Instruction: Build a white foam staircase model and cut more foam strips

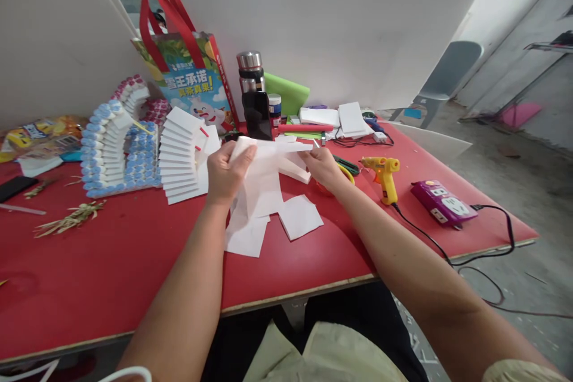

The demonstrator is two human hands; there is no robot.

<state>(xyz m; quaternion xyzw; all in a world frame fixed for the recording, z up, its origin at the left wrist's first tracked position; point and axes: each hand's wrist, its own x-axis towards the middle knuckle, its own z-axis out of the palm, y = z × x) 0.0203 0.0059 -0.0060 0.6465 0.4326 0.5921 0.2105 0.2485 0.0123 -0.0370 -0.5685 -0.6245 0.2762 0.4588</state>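
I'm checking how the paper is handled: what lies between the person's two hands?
In the head view, white paper spans the gap, gripped by the left hand and reaching the right hand.

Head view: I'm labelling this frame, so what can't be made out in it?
All in the head view:
- Left hand: some fingers hidden by the white paper and the hand itself.
- Steel-capped flask: lower part hidden behind the black smartphone.
- Yellow curved object: identity unclear, partly covered by the right hand.
- Snack packet: fine print too small.
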